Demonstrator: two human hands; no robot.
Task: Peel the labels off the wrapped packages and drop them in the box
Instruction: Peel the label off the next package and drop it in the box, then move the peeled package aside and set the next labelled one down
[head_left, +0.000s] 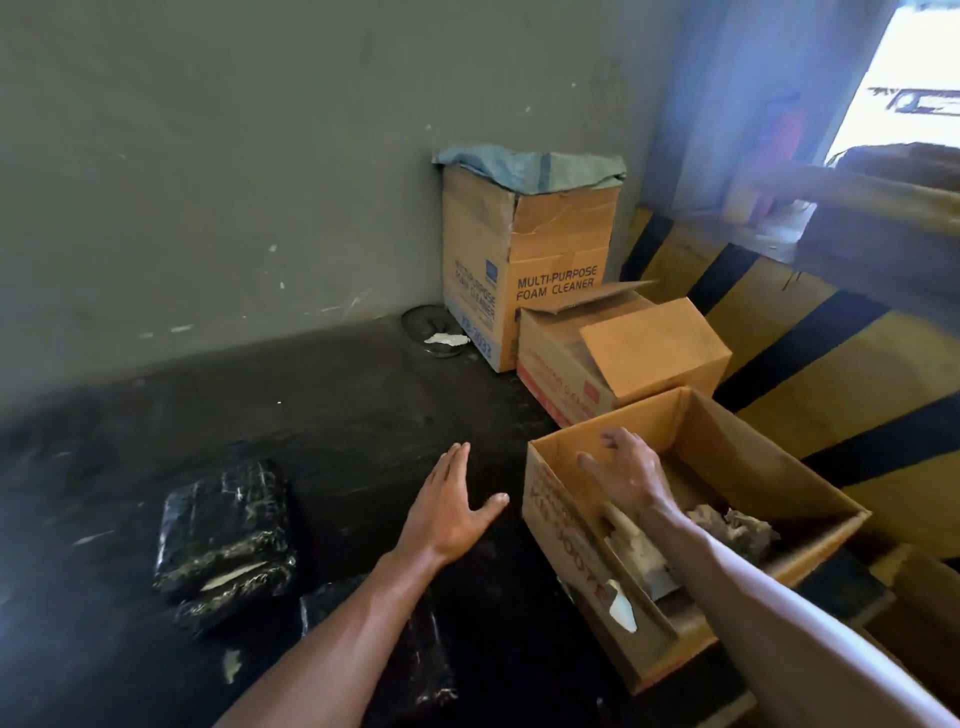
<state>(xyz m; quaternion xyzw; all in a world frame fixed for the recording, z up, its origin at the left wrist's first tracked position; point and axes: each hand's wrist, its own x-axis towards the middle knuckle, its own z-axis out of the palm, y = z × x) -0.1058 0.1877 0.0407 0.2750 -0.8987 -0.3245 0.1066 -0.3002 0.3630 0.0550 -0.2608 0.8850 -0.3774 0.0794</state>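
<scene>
An open cardboard box (561, 499) stands on the dark floor at the right, with crumpled paper scraps (737, 527) and a white piece (647, 558) inside. My right hand (631, 473) hovers over the box's inside, fingers spread, holding nothing. My left hand (452, 506) hangs open over the floor just left of the box. A package wrapped in black plastic (226, 535) lies at the left with a pale strip showing on its lower face. A second black wrapped package (421, 670) lies under my left forearm, partly hidden.
A tall "Multi-purpose foam cleaner" carton (530, 270) with a blue cloth on top stands in the corner. A smaller carton (618, 358) with loose flaps sits behind the open box. A yellow-and-black striped barrier (810, 364) runs along the right. A round floor drain (434, 338) holds a white scrap.
</scene>
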